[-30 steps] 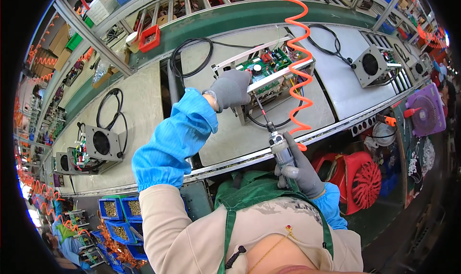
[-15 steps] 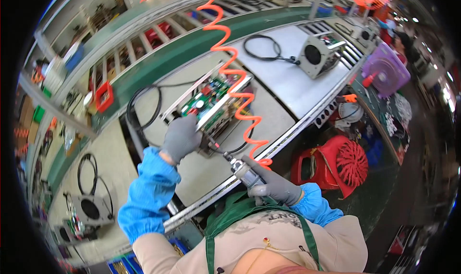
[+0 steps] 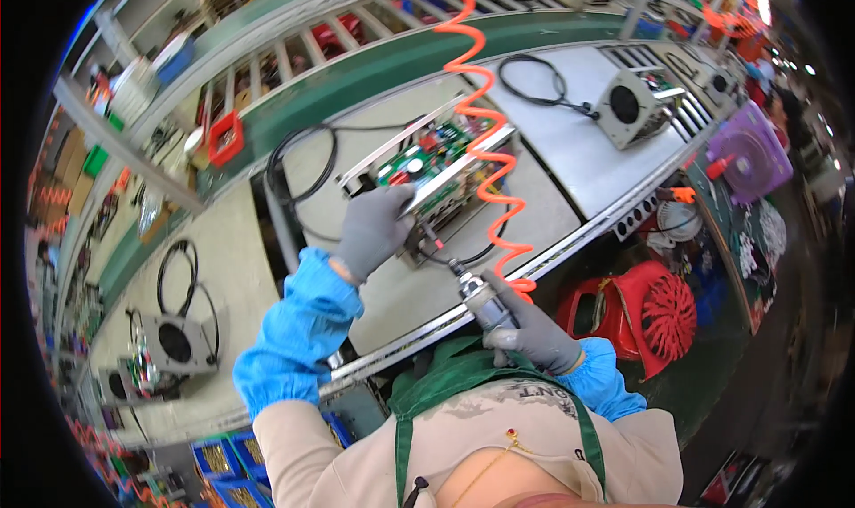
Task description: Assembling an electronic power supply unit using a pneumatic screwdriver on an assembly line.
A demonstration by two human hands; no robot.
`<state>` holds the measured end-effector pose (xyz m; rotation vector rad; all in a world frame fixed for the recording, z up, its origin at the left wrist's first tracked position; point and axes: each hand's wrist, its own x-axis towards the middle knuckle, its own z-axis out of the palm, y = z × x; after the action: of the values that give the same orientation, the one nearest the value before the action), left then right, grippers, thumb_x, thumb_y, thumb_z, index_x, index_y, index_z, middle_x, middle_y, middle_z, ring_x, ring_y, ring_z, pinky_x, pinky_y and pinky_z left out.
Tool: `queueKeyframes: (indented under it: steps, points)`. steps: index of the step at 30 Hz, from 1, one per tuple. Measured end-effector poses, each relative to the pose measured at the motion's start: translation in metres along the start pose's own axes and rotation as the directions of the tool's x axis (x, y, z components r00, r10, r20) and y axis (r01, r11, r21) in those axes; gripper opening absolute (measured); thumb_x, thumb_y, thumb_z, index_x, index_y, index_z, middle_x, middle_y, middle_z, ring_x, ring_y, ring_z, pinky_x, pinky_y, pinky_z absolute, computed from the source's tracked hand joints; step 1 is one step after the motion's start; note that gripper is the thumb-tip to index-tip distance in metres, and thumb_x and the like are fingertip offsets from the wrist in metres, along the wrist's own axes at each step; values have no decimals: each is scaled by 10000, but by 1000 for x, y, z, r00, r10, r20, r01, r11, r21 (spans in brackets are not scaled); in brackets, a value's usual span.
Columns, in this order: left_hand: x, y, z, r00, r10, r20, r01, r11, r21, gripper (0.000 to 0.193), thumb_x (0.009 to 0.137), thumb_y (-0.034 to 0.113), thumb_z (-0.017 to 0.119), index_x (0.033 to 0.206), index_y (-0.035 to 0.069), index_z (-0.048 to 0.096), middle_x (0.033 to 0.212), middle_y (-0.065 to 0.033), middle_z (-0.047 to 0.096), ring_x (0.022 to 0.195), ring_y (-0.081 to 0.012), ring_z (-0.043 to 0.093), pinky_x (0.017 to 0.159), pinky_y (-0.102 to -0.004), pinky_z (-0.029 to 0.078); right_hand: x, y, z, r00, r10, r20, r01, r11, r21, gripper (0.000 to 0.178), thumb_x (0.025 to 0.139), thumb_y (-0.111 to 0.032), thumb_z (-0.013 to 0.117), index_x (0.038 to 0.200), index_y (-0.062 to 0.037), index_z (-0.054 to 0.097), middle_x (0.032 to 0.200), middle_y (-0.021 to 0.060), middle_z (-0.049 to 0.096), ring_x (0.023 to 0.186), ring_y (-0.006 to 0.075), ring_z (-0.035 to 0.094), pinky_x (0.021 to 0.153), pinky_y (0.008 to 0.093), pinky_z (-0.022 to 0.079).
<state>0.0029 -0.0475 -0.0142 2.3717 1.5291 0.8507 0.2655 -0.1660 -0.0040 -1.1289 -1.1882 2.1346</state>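
Left hand (image 3: 374,230): gloved, at a corner of the device (image 3: 441,185), grip unclear
Right hand (image 3: 541,336): gripping a power screwdriver (image 3: 484,301)
Device: on the worktop (image 3: 392,305), green circuit board (image 3: 392,171) exposed

Grey left hand (image 3: 374,230) and right hand (image 3: 541,339), bright blue sleeves (image 3: 287,355).
Green circuit board (image 3: 434,159) dotted with red and white; silver driver (image 3: 484,305); orange hose (image 3: 524,285); green apron (image 3: 445,383) over a beige top (image 3: 298,447) with greyish print (image 3: 488,407); red stool (image 3: 668,316) right, purple fan (image 3: 748,154) farther right.

Gloved left hand (image 3: 372,232) at circuit-board unit (image 3: 436,162), right hand (image 3: 541,337) around power screwdriver (image 3: 483,301), orange coiled hose (image 3: 495,155)
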Motion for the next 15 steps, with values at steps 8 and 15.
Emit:
queueKeyframes:
  steps: [8, 15]
  points:
    - [3, 3, -4, 990, -111, 88, 107, 993, 50, 374, 707, 105, 669, 1078, 65, 639, 938, -152, 646, 856, -333, 633, 758, -385, 508, 6, 0, 2, 1000, 21, -22, -21, 1000, 7, 925, 731, -46, 606, 1510, -186, 127, 1183, 161, 494, 583, 145, 580, 548, 278, 498]
    - [-4, 3, -1, 1000, 4, 15, -5, 998, 65, 557, 676, 82, 648, 1220, 74, 529, 1060, -177, 576, 941, -374, 585, 775, -430, 498, 9, 11, -2, 998, -45, 48, 40, 995, 95, 908, 767, -66, 629, 1507, -171, 113, 884, 119, 580, 650, 141, 595, 575, 250, 488]
